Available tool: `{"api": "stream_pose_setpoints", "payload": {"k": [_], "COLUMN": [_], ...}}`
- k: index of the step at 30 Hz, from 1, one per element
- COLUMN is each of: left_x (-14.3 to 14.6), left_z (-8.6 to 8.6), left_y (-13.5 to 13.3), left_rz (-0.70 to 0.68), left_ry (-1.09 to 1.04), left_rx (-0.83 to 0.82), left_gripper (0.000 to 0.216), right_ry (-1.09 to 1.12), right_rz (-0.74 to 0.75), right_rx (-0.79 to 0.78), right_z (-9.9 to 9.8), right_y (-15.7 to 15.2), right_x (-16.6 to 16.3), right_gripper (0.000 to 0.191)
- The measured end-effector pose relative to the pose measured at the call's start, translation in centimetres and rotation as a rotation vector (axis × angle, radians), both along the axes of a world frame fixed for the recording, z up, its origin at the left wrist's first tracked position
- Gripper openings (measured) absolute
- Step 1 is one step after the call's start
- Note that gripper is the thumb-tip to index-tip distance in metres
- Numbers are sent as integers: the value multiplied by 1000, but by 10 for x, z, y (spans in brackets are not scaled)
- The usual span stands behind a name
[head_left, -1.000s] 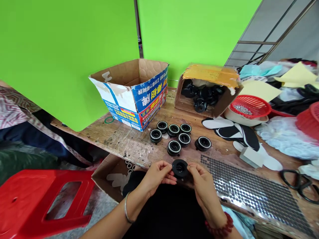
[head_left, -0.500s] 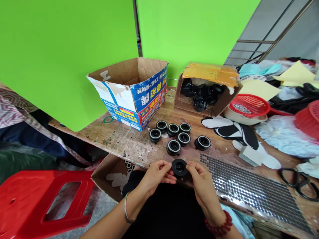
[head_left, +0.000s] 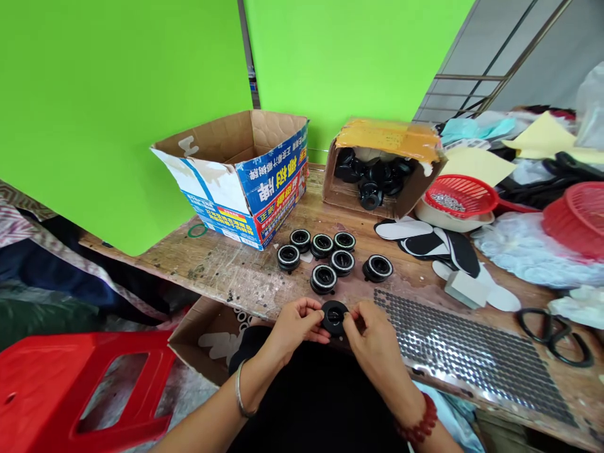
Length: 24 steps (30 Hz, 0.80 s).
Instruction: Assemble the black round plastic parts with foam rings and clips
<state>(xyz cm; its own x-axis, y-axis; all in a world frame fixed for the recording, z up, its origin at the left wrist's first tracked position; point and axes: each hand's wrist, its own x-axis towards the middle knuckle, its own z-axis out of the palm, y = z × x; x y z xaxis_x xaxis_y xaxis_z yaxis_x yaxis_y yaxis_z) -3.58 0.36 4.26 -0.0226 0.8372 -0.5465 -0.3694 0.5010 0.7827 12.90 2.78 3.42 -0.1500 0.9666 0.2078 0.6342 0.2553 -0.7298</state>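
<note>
A black round plastic part [head_left: 334, 316] is pinched between both of my hands at the table's near edge. My left hand [head_left: 296, 326] grips its left rim and my right hand [head_left: 372, 343] grips its right rim. Just beyond, several finished black rings with white inner bands [head_left: 323, 279] stand in a cluster on the worn wooden table [head_left: 221, 267]. To the right of my hands lies a sheet of small round silver stickers [head_left: 465, 355].
A blue printed cardboard box [head_left: 240, 176] stands open at the back left. A tipped brown box [head_left: 382, 170] holds more black parts. Red baskets [head_left: 460, 198], black and white insole shapes [head_left: 427, 242] and scissors [head_left: 554, 330] crowd the right. A red stool [head_left: 85, 390] sits lower left.
My hands and the black part have shifted slightly left and down in view as the camera turned; the right fingers have closed further over the part's rim.
</note>
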Motion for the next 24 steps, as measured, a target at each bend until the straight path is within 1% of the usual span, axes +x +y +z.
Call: {"api": "stream_pose_setpoints", "payload": {"k": [3,5,8,10,14,15,18,20,21,22,24], "left_x": [-1,-1,-1,1,9,11,14,9,4,-3,-24], "left_z": [0,-1,-2,-3,-7,-8,-8,2,12,26,66], "left_y": [1,2,5,9,14,14,12,10,10,10,12], "left_rz": [-17,-40,-96,-120,-108,-98,-72,-77,-85,-83,-26], "left_ry": [8,14,33,49,87,100,132,151,174,217,391], "left_rx": [1,1,5,11,26,32,56,79,102,142,293], "left_gripper": [35,38,44,48,54,55,57,58,57,56,50], "right_ry": [-31,59,254,330,370,377,436,495,529,561,599], "right_rz": [-15,8,133,165,143,138,111,105,112,122,140], "right_rx": [-129,-256,-523,-642,-723,-716,-626,-592,-589,-584,-554], "right_z": [0,0,0,2,2,1,-3,-5,-5,-5,-2], "right_y": [4,9,19,27,41,41,35,25,19,14,4], "right_x": [6,9,7,2,-11,-13,-14,-7,-2,5,20], "right_gripper": [19,24,33,39,47,48,50,48,47,46,42]}}
